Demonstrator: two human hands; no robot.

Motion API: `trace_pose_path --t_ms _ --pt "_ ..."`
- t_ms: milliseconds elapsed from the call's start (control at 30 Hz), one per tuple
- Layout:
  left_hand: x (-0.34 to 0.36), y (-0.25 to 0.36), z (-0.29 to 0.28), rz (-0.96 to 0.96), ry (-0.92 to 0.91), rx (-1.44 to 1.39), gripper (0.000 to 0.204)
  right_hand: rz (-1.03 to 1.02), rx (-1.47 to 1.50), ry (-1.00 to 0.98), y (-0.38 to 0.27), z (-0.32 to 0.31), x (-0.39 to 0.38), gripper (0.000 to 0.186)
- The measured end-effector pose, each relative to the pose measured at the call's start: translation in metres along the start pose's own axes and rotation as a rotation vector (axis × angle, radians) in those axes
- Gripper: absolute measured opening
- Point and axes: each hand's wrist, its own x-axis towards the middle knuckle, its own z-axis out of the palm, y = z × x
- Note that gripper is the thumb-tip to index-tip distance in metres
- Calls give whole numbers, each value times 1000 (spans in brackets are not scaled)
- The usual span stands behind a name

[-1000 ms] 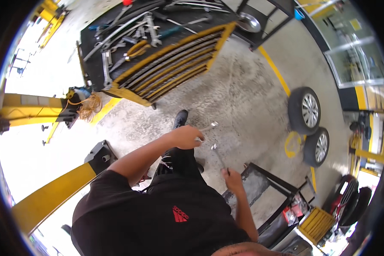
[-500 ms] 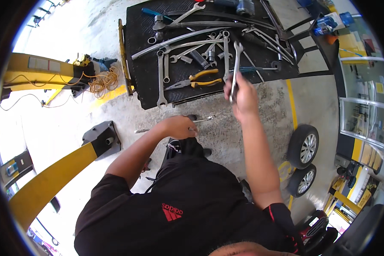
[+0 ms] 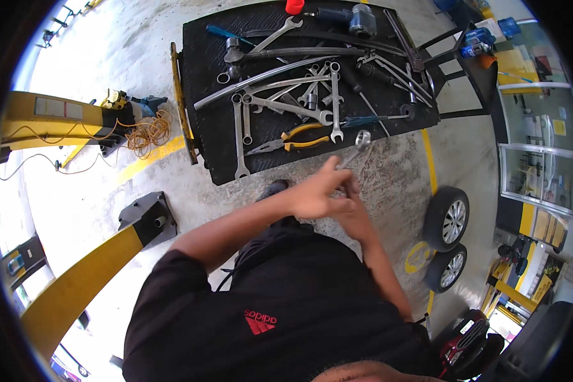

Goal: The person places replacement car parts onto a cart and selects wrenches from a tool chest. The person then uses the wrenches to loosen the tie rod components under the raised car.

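Note:
In front of my waist, my left hand (image 3: 315, 192) holds a combination wrench (image 3: 350, 155), whose bright ring end points away toward the mat. My right hand (image 3: 355, 219) is close behind the left, meeting it near the shaft; its fingers are mostly hidden. Beyond them, another combination wrench (image 3: 286, 108) lies across several wrenches and sockets on a black mat (image 3: 200, 137). Yellow-handled pliers (image 3: 293, 138) rest nearer the mat's front edge. A long open-ended wrench (image 3: 240, 137) is left of the pliers, and a shorter one (image 3: 335, 102) is to their right.
A hammer (image 3: 234, 51), metal bars and a blue-grey air impact wrench (image 3: 360, 20) occupy the mat's far part. Two wheels (image 3: 449, 219) stand at the right. Yellow lift arms (image 3: 89, 286) and a coiled orange hose (image 3: 149, 137) are at the left.
The wrench from my right hand now lies on the mat. My right hand has drawn back, and my left has moved right with its wrench; the two hands now overlap.

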Motion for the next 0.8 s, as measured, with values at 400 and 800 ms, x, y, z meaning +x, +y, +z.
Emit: trace_pose_path --t_ms 400,800 --pt "22 20 -100 -238 89 390 39 658 -486 287 154 -55 -95 41" --pt "-29 -13 -125 -180 530 1365 37 1296 -245 7 359 9 -415 62"
